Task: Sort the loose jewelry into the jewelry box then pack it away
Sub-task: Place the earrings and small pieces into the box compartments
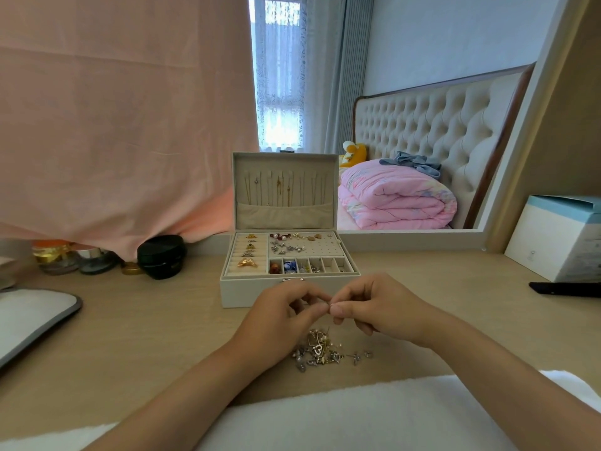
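Nearest the person, a small heap of loose silver and gold jewelry (325, 351) lay on the pale wooden desk (146, 336), spread more nine-to-three than six-to-twelve. Just past it at twelve o'clock, the left hand (283, 315) and right hand (374, 307) met fingertip to fingertip, both pinching one tiny silvery piece (330, 303) too small to show its heading; I judged a light pinch held low over the desk would serve best. Farther at twelve o'clock stood the cream rectangular jewelry box (240, 294), its long axis nine-to-three and its lid upright.
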Demonstrator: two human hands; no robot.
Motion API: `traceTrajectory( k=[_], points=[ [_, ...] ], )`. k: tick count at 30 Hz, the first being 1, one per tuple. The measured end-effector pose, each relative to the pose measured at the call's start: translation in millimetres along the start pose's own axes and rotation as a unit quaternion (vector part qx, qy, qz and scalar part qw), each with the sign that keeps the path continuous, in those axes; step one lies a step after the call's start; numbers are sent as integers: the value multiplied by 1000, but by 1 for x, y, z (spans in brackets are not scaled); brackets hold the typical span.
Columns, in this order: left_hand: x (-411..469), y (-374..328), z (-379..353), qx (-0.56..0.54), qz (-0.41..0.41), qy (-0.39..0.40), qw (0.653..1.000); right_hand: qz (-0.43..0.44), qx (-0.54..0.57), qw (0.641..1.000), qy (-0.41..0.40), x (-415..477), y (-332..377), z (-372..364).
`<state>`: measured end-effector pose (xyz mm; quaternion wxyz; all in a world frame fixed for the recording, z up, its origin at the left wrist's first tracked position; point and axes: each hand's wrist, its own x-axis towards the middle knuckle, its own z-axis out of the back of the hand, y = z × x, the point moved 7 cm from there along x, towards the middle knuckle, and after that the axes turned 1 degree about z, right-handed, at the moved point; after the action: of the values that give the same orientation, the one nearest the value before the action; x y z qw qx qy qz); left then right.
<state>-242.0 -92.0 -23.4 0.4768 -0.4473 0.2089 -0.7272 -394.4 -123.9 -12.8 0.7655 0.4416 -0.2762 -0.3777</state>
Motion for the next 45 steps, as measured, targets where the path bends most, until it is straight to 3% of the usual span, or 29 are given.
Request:
traceTrajectory(
  k=[5, 11, 20, 27, 33, 40, 45],
  points=[
    [0, 0, -2, -36, 20, 20, 999, 2, -11, 1000, -27, -1, 2, 0],
    [4, -1, 2, -42, 22, 2, 999, 52, 13, 990, -130, -1, 12, 10],
    [34, -6, 20, -88, 68, -28, 993, 76, 58, 981, -168, 14, 24, 20],
    [83, -8, 29, -113, 142, 64, 981, 70, 89, 976, -185, 48, 28, 48],
    [125, 2, 44, -125, 154, 48, 979, 76, 114, 975, -176, 91, 29, 71],
    [151, 15, 58, -16, 62, -21, 998, -6, 172, 982, -74, 133, 9, 64],
    [155, 24, 57, 46, 24, -47, 998, -4, 142, 983, -111, 141, 3, 64]
  ],
)
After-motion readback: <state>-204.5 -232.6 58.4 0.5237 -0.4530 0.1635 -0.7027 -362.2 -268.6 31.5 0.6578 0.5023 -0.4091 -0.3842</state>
